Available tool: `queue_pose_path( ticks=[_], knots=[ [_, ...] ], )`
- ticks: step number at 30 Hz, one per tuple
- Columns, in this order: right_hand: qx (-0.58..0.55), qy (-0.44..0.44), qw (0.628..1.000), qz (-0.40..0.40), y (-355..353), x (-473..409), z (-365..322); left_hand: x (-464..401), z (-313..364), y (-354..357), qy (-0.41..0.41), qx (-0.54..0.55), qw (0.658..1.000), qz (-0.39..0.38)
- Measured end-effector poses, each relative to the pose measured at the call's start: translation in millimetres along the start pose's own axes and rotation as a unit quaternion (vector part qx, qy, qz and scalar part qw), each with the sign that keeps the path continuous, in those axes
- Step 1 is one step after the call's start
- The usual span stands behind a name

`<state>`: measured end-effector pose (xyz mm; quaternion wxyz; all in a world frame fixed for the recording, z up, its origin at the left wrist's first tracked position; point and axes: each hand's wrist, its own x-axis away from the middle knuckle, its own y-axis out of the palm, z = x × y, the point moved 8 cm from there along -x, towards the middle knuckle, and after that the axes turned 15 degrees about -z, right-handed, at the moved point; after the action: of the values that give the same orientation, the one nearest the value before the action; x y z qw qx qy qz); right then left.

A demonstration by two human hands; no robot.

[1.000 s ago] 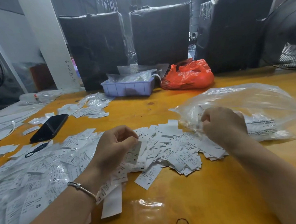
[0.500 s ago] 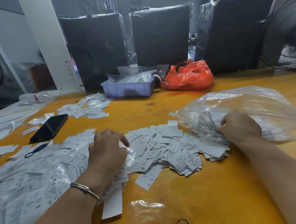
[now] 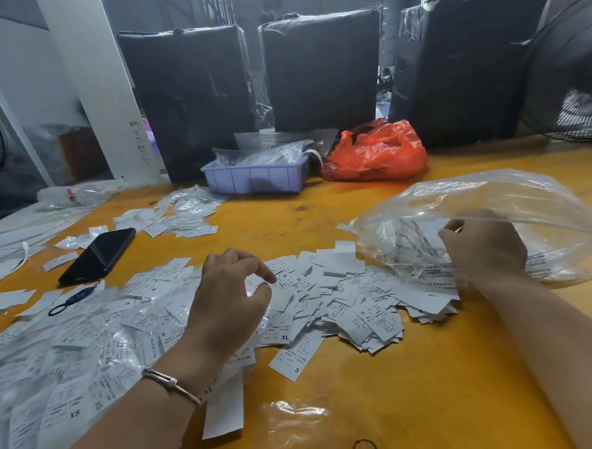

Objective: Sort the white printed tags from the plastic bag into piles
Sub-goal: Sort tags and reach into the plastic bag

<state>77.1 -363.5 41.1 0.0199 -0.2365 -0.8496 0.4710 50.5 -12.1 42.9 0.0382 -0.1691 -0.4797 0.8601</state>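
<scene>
the right hand (image 3: 482, 245), half veiled inside the plastic bag (image 3: 513, 206), pinches its film; the left hand (image 3: 228, 296) hovers loosely curled, holding nothing, hiding some tags (image 3: 342, 290) beside a phone (image 3: 97, 255).

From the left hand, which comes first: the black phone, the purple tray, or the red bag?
Starting at the left hand, in the head view:
1. Black phone, to its left on the table.
2. Purple tray, farther back, near the middle.
3. Red bag, at the back, right of the tray.
</scene>
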Motion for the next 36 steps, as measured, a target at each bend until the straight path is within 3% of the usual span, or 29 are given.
queue_pose_path(
  ticks=[5,11,19,21,25,26,28,31,34,36],
  knots=[
    [0.072,0.044,0.992,-0.093,17,-3,8,1,2,2,0.011,0.001,1.0,-0.002],
    [0.073,0.051,0.992,-0.087,19,-2,9,0,1,5,0.017,0.009,1.0,-0.003],
    [-0.046,-0.034,0.998,0.039,-7,10,-13,-2,-1,7,0.032,0.016,0.999,0.0],
    [-0.041,-0.052,0.997,0.035,-6,11,-18,-3,-1,8,0.033,0.018,0.999,-0.002],
    [-0.154,-0.018,0.987,-0.041,5,9,-17,-3,0,9,0.04,0.034,0.999,-0.01],
    [-0.219,-0.035,0.971,-0.094,12,12,-24,-2,3,9,0.049,0.045,0.998,-0.012],
    [-0.358,-0.067,0.894,-0.26,34,30,-50,-2,8,8,0.073,0.08,0.994,-0.024],
    [-0.4,-0.11,0.774,-0.478,65,66,-85,-1,16,13,0.094,0.162,0.978,-0.095],
    [-0.391,-0.151,0.719,-0.554,78,89,-101,3,26,24,0.102,0.234,0.95,-0.178],
    [-0.399,-0.166,0.697,-0.572,81,97,-108,5,30,27,0.101,0.269,0.938,-0.193]
  ],
)
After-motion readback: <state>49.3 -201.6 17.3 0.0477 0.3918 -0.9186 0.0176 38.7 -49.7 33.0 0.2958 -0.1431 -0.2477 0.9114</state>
